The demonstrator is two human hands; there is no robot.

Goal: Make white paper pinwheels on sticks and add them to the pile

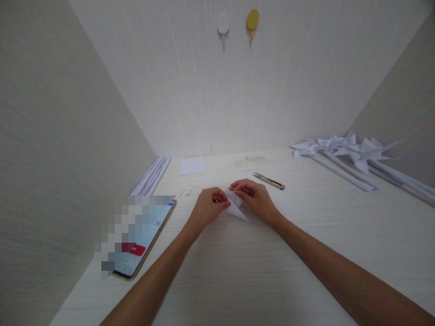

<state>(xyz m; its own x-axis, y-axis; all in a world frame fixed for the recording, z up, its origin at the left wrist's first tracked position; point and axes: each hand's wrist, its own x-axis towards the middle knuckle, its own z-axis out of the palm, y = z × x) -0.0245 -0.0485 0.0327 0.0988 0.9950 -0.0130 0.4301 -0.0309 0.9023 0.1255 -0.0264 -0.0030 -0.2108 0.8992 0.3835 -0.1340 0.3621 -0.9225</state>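
A small white folded paper (237,208) lies on the pale desk (238,262) in the middle of the view. My left hand (208,208) pinches its left side with curled fingers. My right hand (253,198) presses on its right and top part, fingers bent over the fold. A pointed corner of the paper sticks out below and between the two hands. Most of the paper is hidden under the fingers.
A phone (144,240) lies at the left. A small thread snipper (269,180) rests behind my right hand. A white paper square (192,165) and rolled paper sticks (151,176) sit at the back left. Several paper pinwheels (353,154) lie at the right. Two hooks (238,22) hang on the wall.
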